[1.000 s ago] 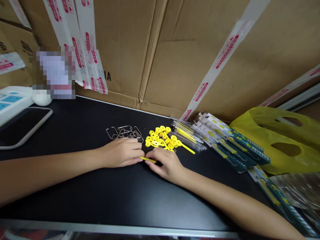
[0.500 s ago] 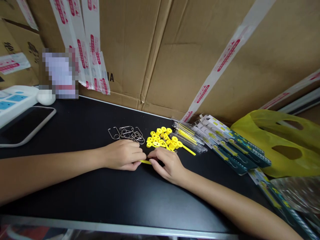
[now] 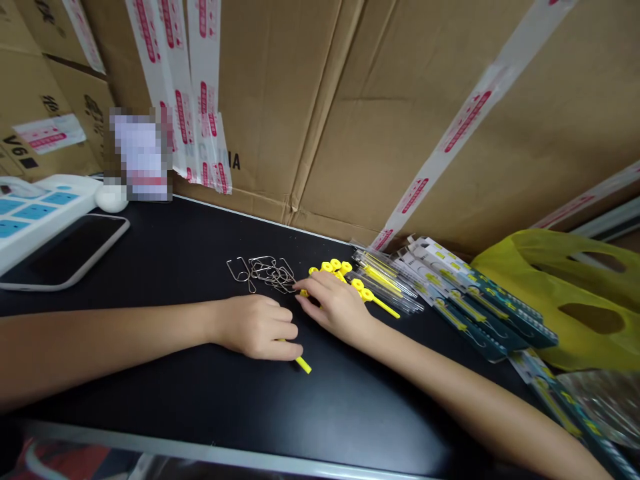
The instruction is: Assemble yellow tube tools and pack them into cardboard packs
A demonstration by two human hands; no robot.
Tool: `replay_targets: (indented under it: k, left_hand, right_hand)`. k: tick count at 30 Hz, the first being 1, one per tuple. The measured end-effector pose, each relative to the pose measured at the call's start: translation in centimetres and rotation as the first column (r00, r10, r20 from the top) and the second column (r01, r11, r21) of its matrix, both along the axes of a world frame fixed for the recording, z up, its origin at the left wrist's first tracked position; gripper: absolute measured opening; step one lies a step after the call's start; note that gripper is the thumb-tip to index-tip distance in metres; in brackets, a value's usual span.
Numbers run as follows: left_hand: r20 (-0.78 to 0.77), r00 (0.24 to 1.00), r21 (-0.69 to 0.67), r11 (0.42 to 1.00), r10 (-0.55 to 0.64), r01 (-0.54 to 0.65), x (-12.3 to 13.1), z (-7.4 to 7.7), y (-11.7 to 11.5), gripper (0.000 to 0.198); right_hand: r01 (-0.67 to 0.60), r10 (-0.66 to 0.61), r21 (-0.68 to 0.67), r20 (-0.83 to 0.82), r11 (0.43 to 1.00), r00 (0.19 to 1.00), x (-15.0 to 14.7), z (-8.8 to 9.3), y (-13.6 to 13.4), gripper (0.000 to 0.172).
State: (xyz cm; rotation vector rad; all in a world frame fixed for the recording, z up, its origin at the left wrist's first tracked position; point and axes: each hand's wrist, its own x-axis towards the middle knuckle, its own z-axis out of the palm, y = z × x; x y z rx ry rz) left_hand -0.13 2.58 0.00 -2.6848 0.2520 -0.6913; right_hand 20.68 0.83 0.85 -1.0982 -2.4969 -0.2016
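A slim yellow plastic stick [image 3: 304,365] pokes out below the curled fingers of my left hand [image 3: 260,328], which grips it just above the black table. My right hand [image 3: 337,300] reaches over a pile of yellow plastic pieces with ring-shaped heads [image 3: 335,266] and hides part of it. Its thumb and forefinger are apart, with a bit of yellow showing between the tips; whether they touch it I cannot tell. Bent metal wire hooks [image 3: 273,272] lie tangled left of the pile, close to my right fingertips.
Clear plastic tubes [image 3: 390,283], some with yellow inside, lie right of the pile. Beyond them are printed packages [image 3: 460,293] and a yellow plastic bag [image 3: 525,267]. A phone [image 3: 70,250] and a white power strip [image 3: 45,207] sit at left. Cardboard [image 3: 260,100] stands along the back.
My right hand has left the yellow stick and moved up and over onto the yellow pile. My left hand keeps the stick, now angled downward to the right. The view has shifted slightly.
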Motion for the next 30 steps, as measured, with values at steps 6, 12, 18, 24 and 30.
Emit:
replay_targets:
  k: [6,12,18,24,30]
  left_hand:
    - [0.065,0.997,0.008,0.999,0.042,-0.043,0.1,0.0,0.0,0.018]
    - [0.091,0.994,0.002,0.999,0.053,-0.054,0.2,-0.3,0.1,0.021]
    - [0.145,0.988,0.017,0.998,-0.057,0.055,0.1,-0.4,-0.5,0.012]
    - [0.157,0.985,0.040,0.997,-0.071,0.066,0.1,-0.3,-0.7,0.012]
    - [0.156,0.986,0.027,0.998,-0.066,0.063,0.2,-0.5,-0.4,0.014]
  right_hand:
    - [0.038,-0.046,0.037,0.236,0.999,0.971,-3.7,1.6,3.1,0.014]
    - [0.002,0.012,-0.051,0.281,0.999,0.960,-6.7,2.3,4.9,0.015]
    - [-0.061,0.086,-0.085,0.325,0.994,0.942,-7.7,3.2,5.3,0.017]
    - [-0.070,0.095,-0.089,0.320,0.994,0.943,-7.6,3.0,5.4,0.009]
    - [-0.084,0.085,-0.020,0.408,0.996,0.909,-9.0,2.1,5.4,0.009]
